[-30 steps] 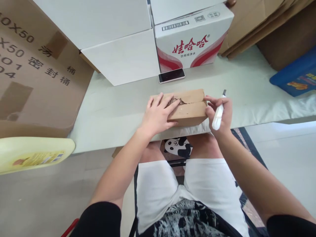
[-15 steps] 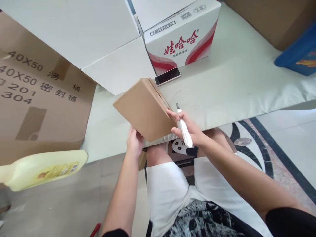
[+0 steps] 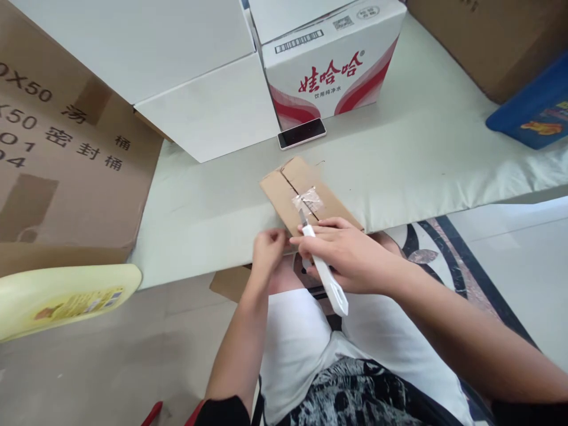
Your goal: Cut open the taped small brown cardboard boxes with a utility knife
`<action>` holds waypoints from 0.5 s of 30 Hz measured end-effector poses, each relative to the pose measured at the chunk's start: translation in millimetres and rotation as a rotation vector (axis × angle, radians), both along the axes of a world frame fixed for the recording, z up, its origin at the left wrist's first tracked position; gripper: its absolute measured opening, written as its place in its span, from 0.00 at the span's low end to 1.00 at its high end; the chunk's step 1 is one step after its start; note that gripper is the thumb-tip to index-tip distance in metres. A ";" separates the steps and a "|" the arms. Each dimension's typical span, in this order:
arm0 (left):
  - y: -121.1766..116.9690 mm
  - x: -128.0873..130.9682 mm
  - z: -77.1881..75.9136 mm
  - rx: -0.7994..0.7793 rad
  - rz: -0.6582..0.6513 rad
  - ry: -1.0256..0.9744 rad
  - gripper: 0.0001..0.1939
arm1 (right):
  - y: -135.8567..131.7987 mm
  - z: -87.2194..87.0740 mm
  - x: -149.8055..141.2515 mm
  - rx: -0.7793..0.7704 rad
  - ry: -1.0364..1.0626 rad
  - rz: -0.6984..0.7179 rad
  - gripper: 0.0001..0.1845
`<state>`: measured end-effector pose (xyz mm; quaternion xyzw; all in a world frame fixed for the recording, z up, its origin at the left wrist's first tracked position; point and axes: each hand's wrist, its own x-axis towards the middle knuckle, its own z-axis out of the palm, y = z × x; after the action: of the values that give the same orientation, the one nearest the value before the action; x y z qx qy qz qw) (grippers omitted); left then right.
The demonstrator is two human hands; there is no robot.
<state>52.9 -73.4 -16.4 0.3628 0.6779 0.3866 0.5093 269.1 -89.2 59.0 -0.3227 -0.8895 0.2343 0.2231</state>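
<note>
A small brown cardboard box [image 3: 288,183] lies at the near edge of the table [image 3: 213,201], turned at an angle, with a centre seam and a patch of clear tape on top. My right hand [image 3: 344,257] is closed round a white utility knife [image 3: 326,275], and its blade tip rests on the taped seam. My left hand [image 3: 266,251] grips the near corner of the box with curled fingers.
A phone [image 3: 302,132] lies behind the small box, in front of a red-and-white printed carton [image 3: 332,65]. White cartons [image 3: 177,65] and a large brown carton [image 3: 57,154] stand at the left. A blue item [image 3: 532,112] is at the right, a yellow jug [image 3: 57,299] at lower left.
The box was lifted off the table, flipped and set down again with its taped seam up. The knife blade has come onto the tape, and my left hand moved to the near corner.
</note>
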 end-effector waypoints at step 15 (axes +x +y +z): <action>140.9 41.2 81.4 0.182 -0.521 1.039 0.27 | 4.0 -3.0 13.2 -0.324 0.348 -0.082 0.23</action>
<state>94.1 67.5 64.9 0.7015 0.6912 0.0767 0.1554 282.2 -85.2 56.0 -0.3449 -0.7748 0.4166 0.3275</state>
